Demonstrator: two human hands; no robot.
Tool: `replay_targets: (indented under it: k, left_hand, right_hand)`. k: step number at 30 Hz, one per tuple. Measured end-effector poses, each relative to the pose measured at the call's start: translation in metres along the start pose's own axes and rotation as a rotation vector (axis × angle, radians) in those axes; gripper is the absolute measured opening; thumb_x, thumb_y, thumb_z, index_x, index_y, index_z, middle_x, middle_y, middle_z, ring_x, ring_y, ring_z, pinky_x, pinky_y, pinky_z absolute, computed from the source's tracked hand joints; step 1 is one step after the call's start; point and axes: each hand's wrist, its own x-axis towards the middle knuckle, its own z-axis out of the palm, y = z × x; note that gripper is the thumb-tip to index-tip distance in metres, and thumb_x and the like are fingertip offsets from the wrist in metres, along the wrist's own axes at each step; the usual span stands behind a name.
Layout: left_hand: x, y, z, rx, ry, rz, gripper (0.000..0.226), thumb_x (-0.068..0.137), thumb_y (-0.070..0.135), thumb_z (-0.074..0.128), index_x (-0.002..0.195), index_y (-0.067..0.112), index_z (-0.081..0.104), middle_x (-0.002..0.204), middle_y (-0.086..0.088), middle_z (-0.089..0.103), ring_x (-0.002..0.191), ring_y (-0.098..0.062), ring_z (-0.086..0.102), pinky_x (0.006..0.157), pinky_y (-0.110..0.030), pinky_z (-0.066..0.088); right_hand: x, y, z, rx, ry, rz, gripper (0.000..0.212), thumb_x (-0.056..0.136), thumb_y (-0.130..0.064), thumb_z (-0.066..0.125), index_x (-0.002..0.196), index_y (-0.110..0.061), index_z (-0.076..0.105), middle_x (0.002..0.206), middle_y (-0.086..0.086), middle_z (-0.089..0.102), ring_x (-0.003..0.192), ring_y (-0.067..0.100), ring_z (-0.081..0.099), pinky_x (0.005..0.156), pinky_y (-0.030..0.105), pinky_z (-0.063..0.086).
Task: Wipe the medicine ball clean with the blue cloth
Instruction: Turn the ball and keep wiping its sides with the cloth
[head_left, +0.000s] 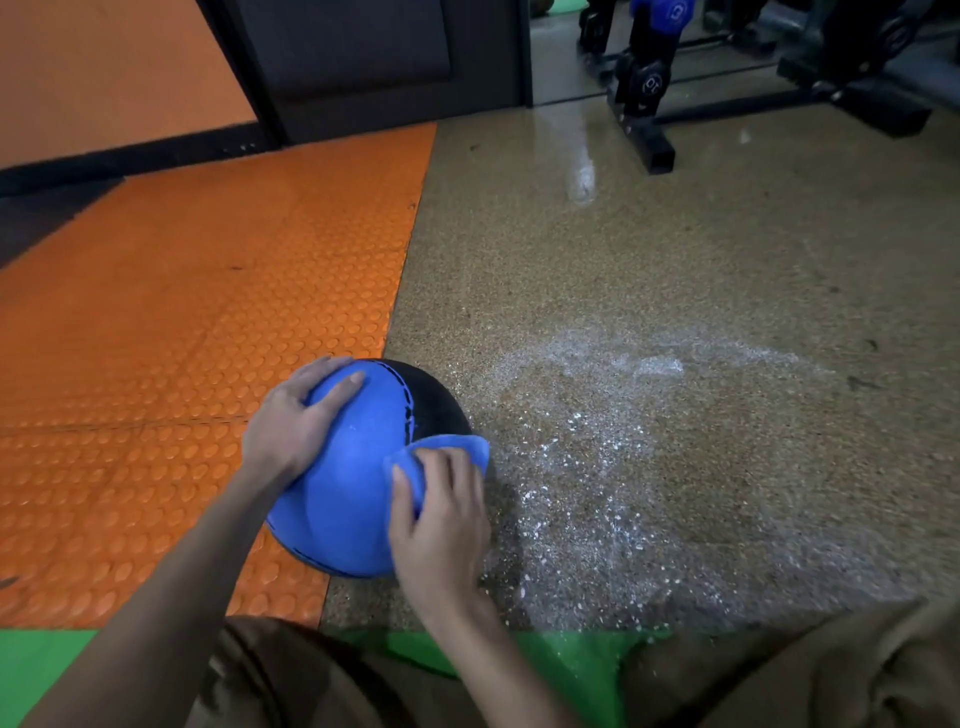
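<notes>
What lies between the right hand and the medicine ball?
The blue cloth lies there: the right hand holds it against the medicine ball. The head view shows this.

Layout as I see it: the ball (353, 467) sits on the seam between the studded mat (208, 312), to its left, and the floor (675, 260), to its right. My left hand (291, 421) rests on its upper left; my right hand (441, 519) holds the cloth (441, 452) against its right side. Specks (597, 441) lie on the floor right of the ball. A rack (649, 104) stands far behind, right.
</notes>
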Motion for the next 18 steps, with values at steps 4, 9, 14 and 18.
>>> replay_targets:
  k: [4, 9, 14, 18]
  left_hand:
    - [0.000, -0.009, -0.007, -0.112, 0.011, -0.035, 0.061, 0.063, 0.076, 0.041, 0.115, 0.049, 0.057, 0.139, 0.016, 0.048, 0.131, -0.013, 0.041, 0.110, -0.038, 0.027]
    - [-0.001, -0.016, -0.010, -0.155, 0.040, -0.089, 0.061, 0.063, 0.076, 0.041, 0.116, 0.050, 0.057, 0.138, 0.014, 0.050, 0.129, -0.017, 0.043, 0.109, -0.040, 0.030]
    - [0.005, -0.028, -0.012, -0.204, 0.048, -0.110, 0.068, 0.060, 0.078, 0.041, 0.117, 0.047, 0.060, 0.135, 0.012, 0.054, 0.127, -0.015, 0.046, 0.111, -0.041, 0.030]
    - [0.002, -0.029, -0.013, -0.240, 0.063, -0.132, 0.066, 0.061, 0.076, 0.043, 0.117, 0.046, 0.060, 0.136, 0.012, 0.053, 0.128, -0.015, 0.045, 0.110, -0.040, 0.031]
  right_hand:
    - [0.000, 0.022, 0.010, 0.004, 0.008, 0.105, 0.031, 0.097, -0.042, 0.031, 0.094, -0.021, 0.054, 0.093, -0.004, 0.057, 0.081, 0.009, 0.052, 0.062, 0.008, 0.037]
    - [-0.005, 0.054, 0.020, 0.185, -0.174, 0.736, 0.025, 0.096, -0.031, 0.038, 0.100, -0.013, 0.054, 0.098, 0.005, 0.059, 0.089, 0.028, 0.060, 0.074, 0.039, 0.048]
    - [0.009, 0.001, 0.013, 0.113, -0.034, 0.110, 0.030, 0.091, -0.041, 0.039, 0.091, -0.016, 0.056, 0.091, 0.000, 0.058, 0.083, 0.014, 0.052, 0.068, 0.025, 0.039]
    - [0.005, 0.019, 0.020, 0.097, 0.014, 0.165, 0.035, 0.092, -0.040, 0.038, 0.092, -0.012, 0.059, 0.091, 0.002, 0.059, 0.078, 0.017, 0.058, 0.063, 0.017, 0.036]
